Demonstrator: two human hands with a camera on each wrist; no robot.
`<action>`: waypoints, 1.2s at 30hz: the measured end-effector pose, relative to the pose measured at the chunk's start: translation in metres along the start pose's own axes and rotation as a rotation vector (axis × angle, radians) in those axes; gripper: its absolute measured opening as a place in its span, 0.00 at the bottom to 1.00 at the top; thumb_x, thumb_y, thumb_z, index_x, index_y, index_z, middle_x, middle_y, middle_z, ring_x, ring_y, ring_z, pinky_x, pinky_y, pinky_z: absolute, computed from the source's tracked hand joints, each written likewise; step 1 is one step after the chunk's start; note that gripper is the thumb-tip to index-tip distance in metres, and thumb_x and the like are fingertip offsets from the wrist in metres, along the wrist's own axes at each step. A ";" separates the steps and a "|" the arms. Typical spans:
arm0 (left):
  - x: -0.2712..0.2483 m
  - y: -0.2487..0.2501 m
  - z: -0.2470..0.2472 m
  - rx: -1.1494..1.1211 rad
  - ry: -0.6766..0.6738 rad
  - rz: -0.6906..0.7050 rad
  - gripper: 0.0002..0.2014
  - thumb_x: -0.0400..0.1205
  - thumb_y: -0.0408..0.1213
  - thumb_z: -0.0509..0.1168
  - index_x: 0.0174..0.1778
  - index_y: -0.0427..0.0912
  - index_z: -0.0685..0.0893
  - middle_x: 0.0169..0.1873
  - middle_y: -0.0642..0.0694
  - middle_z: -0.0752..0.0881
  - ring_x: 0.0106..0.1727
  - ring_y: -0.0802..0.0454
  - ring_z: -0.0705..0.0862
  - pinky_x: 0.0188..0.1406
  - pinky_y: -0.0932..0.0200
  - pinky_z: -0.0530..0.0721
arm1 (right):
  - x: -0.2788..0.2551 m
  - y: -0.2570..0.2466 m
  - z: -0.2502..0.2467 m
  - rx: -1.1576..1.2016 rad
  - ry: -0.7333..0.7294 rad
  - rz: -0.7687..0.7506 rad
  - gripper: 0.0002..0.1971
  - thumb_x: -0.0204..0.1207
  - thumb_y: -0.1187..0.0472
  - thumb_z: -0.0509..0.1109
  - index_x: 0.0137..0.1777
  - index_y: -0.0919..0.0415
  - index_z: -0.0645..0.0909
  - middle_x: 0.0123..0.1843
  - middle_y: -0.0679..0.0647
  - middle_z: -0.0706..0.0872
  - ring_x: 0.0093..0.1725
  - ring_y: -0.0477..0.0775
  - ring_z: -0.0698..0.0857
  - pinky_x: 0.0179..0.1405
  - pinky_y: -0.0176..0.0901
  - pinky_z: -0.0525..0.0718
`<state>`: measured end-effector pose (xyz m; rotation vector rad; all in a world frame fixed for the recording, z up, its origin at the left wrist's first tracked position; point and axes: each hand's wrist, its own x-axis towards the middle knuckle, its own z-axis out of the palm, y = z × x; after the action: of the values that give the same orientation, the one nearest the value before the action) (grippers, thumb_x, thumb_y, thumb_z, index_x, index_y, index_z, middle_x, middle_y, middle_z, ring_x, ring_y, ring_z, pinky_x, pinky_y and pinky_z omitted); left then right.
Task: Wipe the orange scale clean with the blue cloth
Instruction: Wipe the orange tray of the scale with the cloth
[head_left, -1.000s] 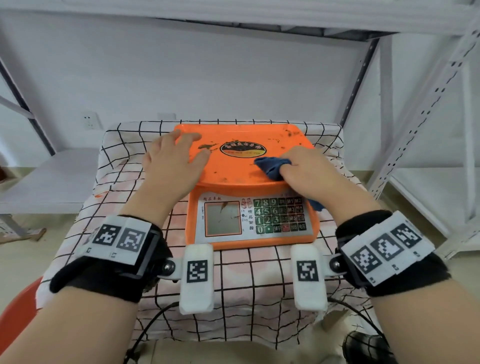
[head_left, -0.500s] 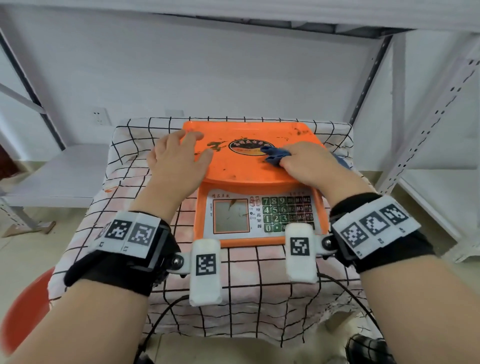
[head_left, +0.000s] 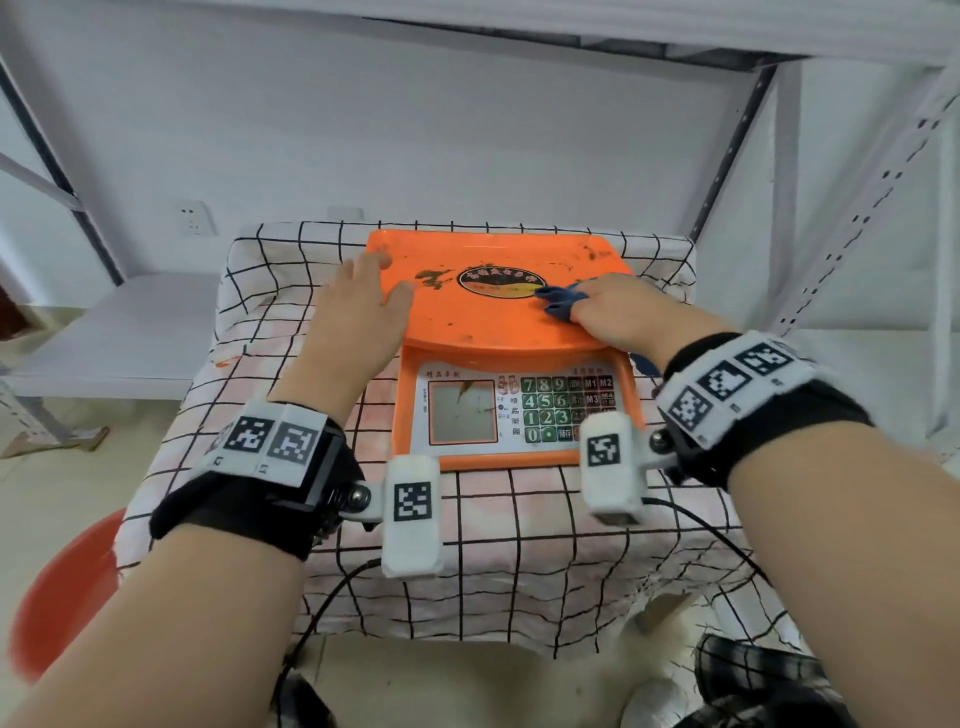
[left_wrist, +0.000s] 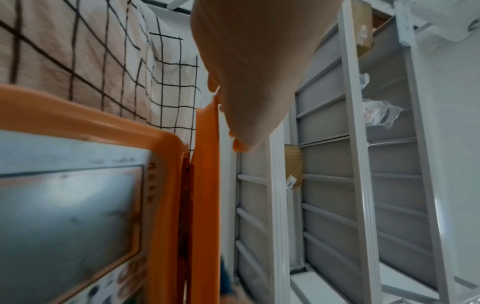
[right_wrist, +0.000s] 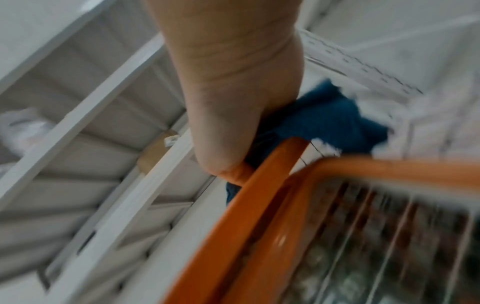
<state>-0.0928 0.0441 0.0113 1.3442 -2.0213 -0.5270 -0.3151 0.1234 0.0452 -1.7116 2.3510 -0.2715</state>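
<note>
Scale (head_left: 498, 312) on a checked tablecloth (head_left: 519, 519). Right hand (head_left: 618, 317) bunches the cloth (head_left: 558, 301) on the platform's right half. Remaining stains (head_left: 431, 278) lie leftward, toward the left hand (head_left: 358, 322), resting flat, apparently steadying the platform's left edge.

White wall (head_left: 467, 130) with a socket (head_left: 195, 218); grey metal shelving (head_left: 857, 218) on both sides; beige floor (head_left: 62, 499).
</note>
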 end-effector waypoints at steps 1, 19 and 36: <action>-0.002 0.001 0.000 -0.058 -0.009 -0.037 0.23 0.86 0.43 0.54 0.76 0.39 0.67 0.72 0.38 0.73 0.72 0.40 0.71 0.68 0.49 0.68 | -0.001 -0.006 0.003 0.051 -0.016 -0.027 0.14 0.81 0.60 0.56 0.52 0.62 0.84 0.51 0.57 0.85 0.54 0.59 0.80 0.50 0.43 0.77; 0.020 -0.011 -0.008 0.057 -0.044 -0.066 0.15 0.84 0.30 0.50 0.31 0.38 0.71 0.38 0.34 0.80 0.42 0.37 0.79 0.41 0.52 0.74 | -0.028 0.018 -0.022 -0.058 0.129 0.039 0.13 0.80 0.66 0.53 0.33 0.58 0.68 0.43 0.58 0.76 0.45 0.58 0.74 0.42 0.44 0.68; 0.013 -0.009 -0.013 -0.085 -0.186 -0.146 0.11 0.81 0.26 0.52 0.50 0.29 0.80 0.30 0.40 0.77 0.29 0.43 0.76 0.24 0.58 0.73 | -0.039 0.033 -0.012 -0.245 0.162 0.059 0.06 0.77 0.61 0.53 0.41 0.53 0.69 0.48 0.57 0.82 0.51 0.64 0.80 0.52 0.53 0.79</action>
<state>-0.0814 0.0287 0.0183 1.4441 -2.0310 -0.8219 -0.3366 0.1711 0.0499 -1.7812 2.6437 -0.1194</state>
